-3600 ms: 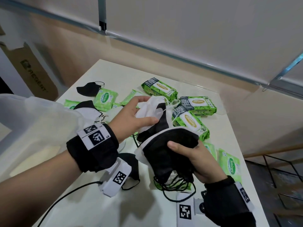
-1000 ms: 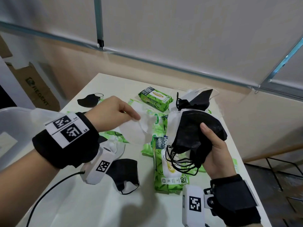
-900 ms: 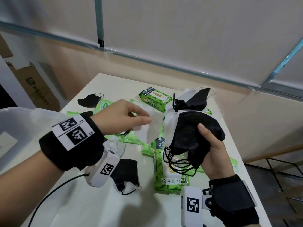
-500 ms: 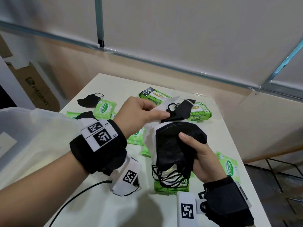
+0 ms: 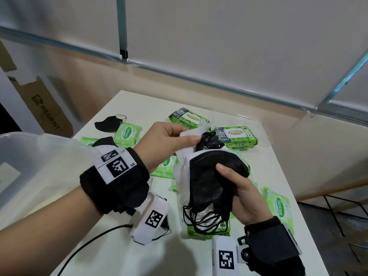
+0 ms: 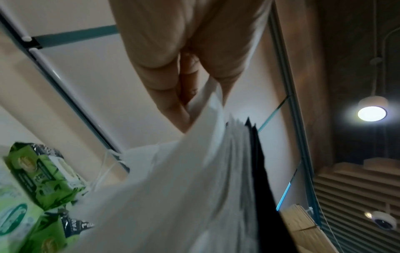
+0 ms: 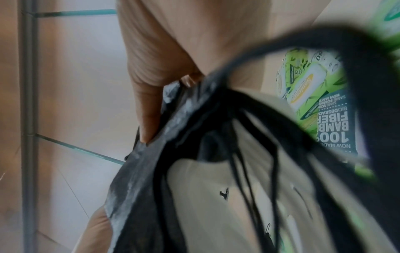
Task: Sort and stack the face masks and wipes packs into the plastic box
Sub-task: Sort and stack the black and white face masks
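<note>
Three large green wipes packs with white flip lids show in the head view: one in the upper middle of the frame (image 5: 188, 118), one just right of it (image 5: 237, 136), and one at lower centre (image 5: 209, 229), mostly hidden behind the hanging ear loops. Small pale green sachet packs number at least five: one beside the lone mask (image 5: 127, 132), one partly behind the left wrist (image 5: 87, 140), two overlapping under the left hand (image 5: 165, 166), and one at the right edge of the table (image 5: 277, 205). One loose black fabric face mask (image 5: 108, 124) lies at the upper left of the white table (image 5: 139, 104). The translucent plastic box (image 5: 29, 168) fills the left edge of the frame.

Half a second ago the left hand was pressing a white mask against the top of the bundle; now it has drawn slightly up and left, and the right hand's bundle has tilted a little further towards the viewer. One second ago the left hand was well apart from the bundle, carrying that white mask across.

The left hand (image 5: 167, 142) pinches the white face mask (image 5: 191, 133) between thumb and fingertips, at the top of the bundle. The right hand (image 5: 246, 194) is clenched round the bundle of black and white face masks (image 5: 207, 176), thumb pressed on the black front, loops dangling below.
</note>
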A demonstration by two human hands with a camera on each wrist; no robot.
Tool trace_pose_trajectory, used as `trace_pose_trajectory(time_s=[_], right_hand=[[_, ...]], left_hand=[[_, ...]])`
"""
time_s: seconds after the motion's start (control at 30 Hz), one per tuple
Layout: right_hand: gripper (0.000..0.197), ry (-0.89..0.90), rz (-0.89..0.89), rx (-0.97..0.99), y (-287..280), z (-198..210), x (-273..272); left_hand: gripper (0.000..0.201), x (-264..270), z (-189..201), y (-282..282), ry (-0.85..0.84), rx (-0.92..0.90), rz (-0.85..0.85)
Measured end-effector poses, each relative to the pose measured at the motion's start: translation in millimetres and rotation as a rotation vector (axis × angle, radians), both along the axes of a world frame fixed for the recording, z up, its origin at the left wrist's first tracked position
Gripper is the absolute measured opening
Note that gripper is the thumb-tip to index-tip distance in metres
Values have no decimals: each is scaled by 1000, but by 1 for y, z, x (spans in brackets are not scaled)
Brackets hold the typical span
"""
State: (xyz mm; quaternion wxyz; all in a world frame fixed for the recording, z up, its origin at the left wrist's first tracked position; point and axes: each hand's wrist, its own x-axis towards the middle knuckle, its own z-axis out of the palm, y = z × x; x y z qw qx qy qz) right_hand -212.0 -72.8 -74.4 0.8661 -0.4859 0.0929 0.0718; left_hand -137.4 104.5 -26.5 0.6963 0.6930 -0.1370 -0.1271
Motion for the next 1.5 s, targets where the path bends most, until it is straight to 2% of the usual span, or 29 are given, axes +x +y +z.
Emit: trace_pose_trajectory(time_s=[0.17,0.23,0.3,0.47,0.6,0.7,0.83,0.93,1.0,1.07,1.23,1.3,1.37,1.4,1.43,1.5], right_hand=[[67,-51,41,26,0,5,-2],[66,-75,18,21,-1,5,-2],[70,-89,-25,1,-2,5,0],[82,-99,-125,-38,-10,1,0],[66,-99,-153,-80,-17,-1,-2],[71,-131,-169,-126,-19,-1,-4],[43,-163,-218,-270,-20,1,-5],[29,-138,-314,-358,-21,-2,-1],[21,-96,-363,-358,-22,-7,2],[20,-61,-375,-333,-23,-11,5],[13,22,-310,-261,-16,-14,18],[16,17,-277,-200,-12,-15,22],[31,25,-234,-156,-8,-13,22],[31,46,-208,-144,-8,-11,22],[24,71,-190,-133,-10,-13,21],[17,110,-173,-75,-11,-15,20]], left_hand=[[14,-4,-1,-4,27,-9,-88],[18,-4,-2,-4,18,-11,-89],[13,-2,-2,-2,5,-14,-77],[12,8,0,8,-11,-96,89],[27,17,0,21,-69,-101,191],[31,19,0,27,-108,-106,154],[20,20,-1,32,-220,-11,93],[30,20,0,35,-237,16,66],[30,20,3,36,-222,-40,44],[27,19,8,37,-168,-134,1],[18,16,11,33,-58,-244,-192],[19,13,5,28,-75,-136,-285],[23,12,-4,23,-150,99,-327],[27,12,-9,21,-172,190,-327],[31,12,-12,19,-175,238,-310],[43,11,-16,16,-171,264,-241]])
